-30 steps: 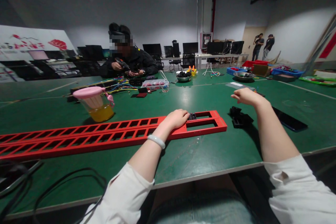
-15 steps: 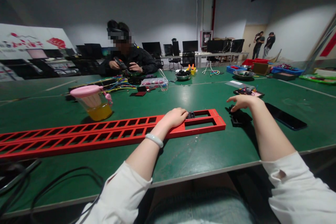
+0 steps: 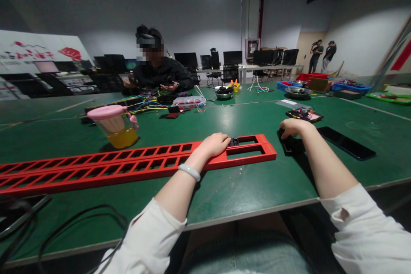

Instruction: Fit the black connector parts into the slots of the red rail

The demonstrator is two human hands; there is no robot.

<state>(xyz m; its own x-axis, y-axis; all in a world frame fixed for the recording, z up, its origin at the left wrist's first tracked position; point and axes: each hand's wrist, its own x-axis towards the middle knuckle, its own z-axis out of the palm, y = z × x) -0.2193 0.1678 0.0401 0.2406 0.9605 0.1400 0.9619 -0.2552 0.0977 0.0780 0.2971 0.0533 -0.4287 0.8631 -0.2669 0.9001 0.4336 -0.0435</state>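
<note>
A long red slotted frame [image 3: 180, 160] lies across the green table in front of me. My left hand [image 3: 215, 143] rests over its right part with the fingers together, curved onto the frame. Beside those fingertips, a small black part [image 3: 235, 141] sits in a slot. To the right, my right hand [image 3: 293, 128] is bent down with its fingers closed over a dark piece in a low black holder [image 3: 289, 150]. The exact shape of that piece is hidden by the fingers and shadow.
A pink-lidded cup [image 3: 120, 130] stands behind the frame. A phone [image 3: 346, 142] lies right of my right hand, with a small tray of parts [image 3: 303, 114] beyond. Across the table a person [image 3: 160, 68] sits near wires. Black cables [image 3: 83, 214] lie front left.
My right hand has lowered and closed onto the black pieces, its raised fingers now bent down. The left hand stays put. The person opposite has lowered the tool and moved their hands apart.
</note>
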